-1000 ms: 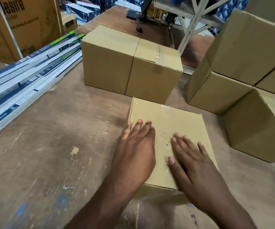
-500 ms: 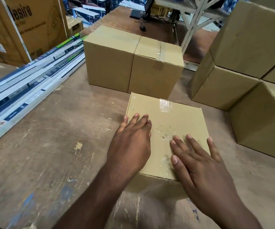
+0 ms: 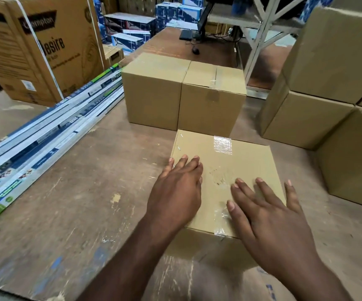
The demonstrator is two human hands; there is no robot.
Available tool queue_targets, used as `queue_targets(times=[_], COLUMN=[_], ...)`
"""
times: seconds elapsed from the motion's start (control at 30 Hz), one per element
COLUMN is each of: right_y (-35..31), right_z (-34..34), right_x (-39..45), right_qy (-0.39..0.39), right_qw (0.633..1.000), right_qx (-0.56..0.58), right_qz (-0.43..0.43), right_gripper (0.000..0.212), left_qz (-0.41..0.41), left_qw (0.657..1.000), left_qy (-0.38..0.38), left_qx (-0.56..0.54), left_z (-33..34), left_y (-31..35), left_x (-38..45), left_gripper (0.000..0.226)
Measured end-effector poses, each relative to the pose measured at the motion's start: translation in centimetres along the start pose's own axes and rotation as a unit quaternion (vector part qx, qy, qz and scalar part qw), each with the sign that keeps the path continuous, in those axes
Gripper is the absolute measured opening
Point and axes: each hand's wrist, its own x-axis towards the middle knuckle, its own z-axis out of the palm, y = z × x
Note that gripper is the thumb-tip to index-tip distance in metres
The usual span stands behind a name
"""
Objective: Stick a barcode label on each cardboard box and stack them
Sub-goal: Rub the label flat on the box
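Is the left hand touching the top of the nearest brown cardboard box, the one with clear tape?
Touching. The head view shows the left hand lying flat on the top of the taped brown cardboard box, fingers straight, with no gap visible.

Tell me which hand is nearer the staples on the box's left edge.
Left. The left hand lies flat on the box, its fingertips beside the staples. The right hand rests toward the box's right side, farther away.
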Motion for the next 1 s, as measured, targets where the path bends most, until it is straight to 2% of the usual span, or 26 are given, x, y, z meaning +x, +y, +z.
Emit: queue_targets(times=[0.1, 0.27, 0.4, 0.5, 0.63, 0.8, 0.93, 1.0], right_y=[0.4, -0.8, -1.6, -1.1, -1.9, -1.0, 0.4, -0.4], right_z=[-0.2, -0.4, 0.2, 0.2, 0.3, 0.5, 0.4, 0.3], right_x=[3.4, 2.5, -0.5, 1.2, 3.9, 1.8, 1.6, 1.6], right_qy=[-0.053, -0.048, -0.032, -0.023, -0.030, -0.055, -0.051, -0.049], right_qw=[0.998, 0.997, 0.991, 0.995, 0.994, 0.988, 0.988, 0.990], right_qx=[0.011, 0.059, 0.107, 0.095, 0.103, 0.135, 0.141, 0.129], right_qz=[0.017, -0.032, -0.077, -0.038, -0.024, -0.047, 0.036, 0.019], right_gripper=[0.079, 0.085, 0.072, 0.070, 0.083, 0.074, 0.078, 0.076], left_qz=[0.001, 0.001, 0.004, 0.007, 0.007, 0.014, 0.011, 0.015], left_qw=[1.000, 1.000, 1.000, 1.000, 1.000, 0.999, 0.999, 0.999], left_qy=[-0.001, 0.009, 0.009, 0.006, 0.007, 0.013, 0.020, 0.016], left_qx=[0.000, -0.009, -0.014, -0.013, -0.022, -0.035, -0.040, -0.034], left_z=[0.0, -0.2, -0.1, -0.1, -0.1, 0.0, 0.1, 0.0], left_y=[0.0, -0.2, -0.2, -0.2, -0.6, -0.9, -0.9, -0.8], left_x=[-0.1, -0.1, -0.2, -0.1, -0.1, -0.1, 0.1, 0.0], left_gripper=[0.047, 0.047, 0.047, 0.047, 0.047, 0.046, 0.048, 0.051])
